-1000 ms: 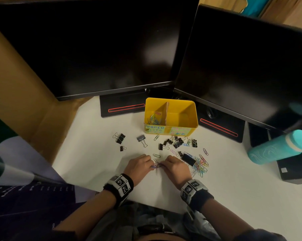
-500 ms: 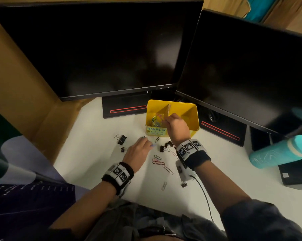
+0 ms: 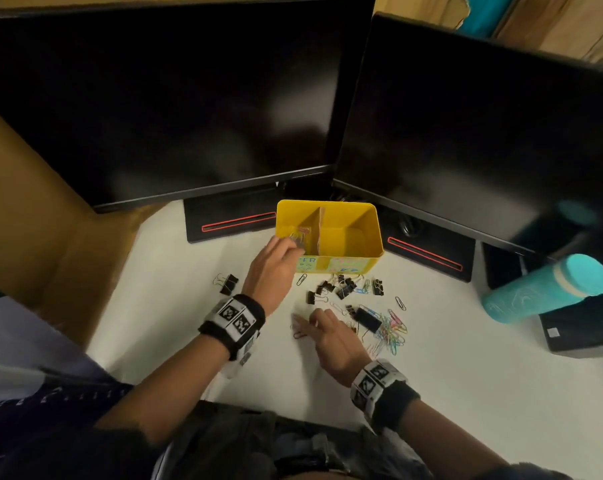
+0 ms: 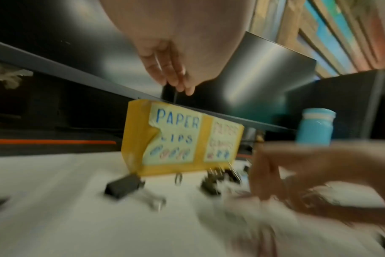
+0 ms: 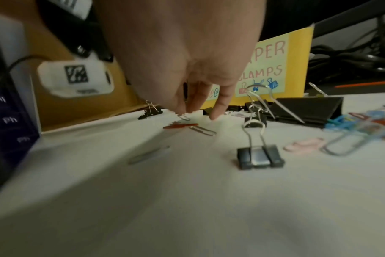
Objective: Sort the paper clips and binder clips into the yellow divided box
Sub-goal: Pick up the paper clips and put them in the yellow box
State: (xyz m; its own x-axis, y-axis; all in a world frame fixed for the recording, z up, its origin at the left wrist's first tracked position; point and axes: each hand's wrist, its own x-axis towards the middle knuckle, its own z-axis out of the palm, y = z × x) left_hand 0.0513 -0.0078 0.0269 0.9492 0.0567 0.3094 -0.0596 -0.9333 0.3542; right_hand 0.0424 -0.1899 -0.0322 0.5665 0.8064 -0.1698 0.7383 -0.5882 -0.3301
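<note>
Clips (image 3: 386,327) mostly lie loose on the surface (image 3: 466,393); few sit in the box (image 3: 362,244). Left hand (image 3: 270,268) at its left compartment, grip unclear; right hand (image 3: 331,336) fingers extended onto a clip.

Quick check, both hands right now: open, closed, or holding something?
Left hand: over the yellow box's left compartment; fingers point down, any grip cannot be told.
Right hand: open, fingertips reaching to loose paper clips on the table.
</note>
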